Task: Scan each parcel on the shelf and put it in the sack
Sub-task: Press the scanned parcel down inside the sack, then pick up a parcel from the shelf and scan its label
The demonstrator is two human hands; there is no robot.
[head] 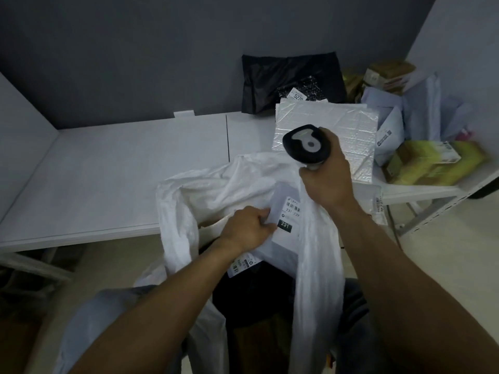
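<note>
A white woven sack (216,184) hangs open against the front edge of the white shelf (121,163). My left hand (247,229) grips a white parcel (286,238) with a barcode label marked 231, held in the sack's mouth. My right hand (324,179) holds a black and grey barcode scanner (306,144) above the sack, and its fingers also seem to catch the sack's right rim. Dark parcels lie deeper inside the sack.
On the shelf's right side lie a silver bubble mailer (332,130), a black bag parcel (286,79) against the grey wall, pale blue mailers (399,122) and yellow-green taped boxes (432,163). A metal rack leg (442,209) stands at right.
</note>
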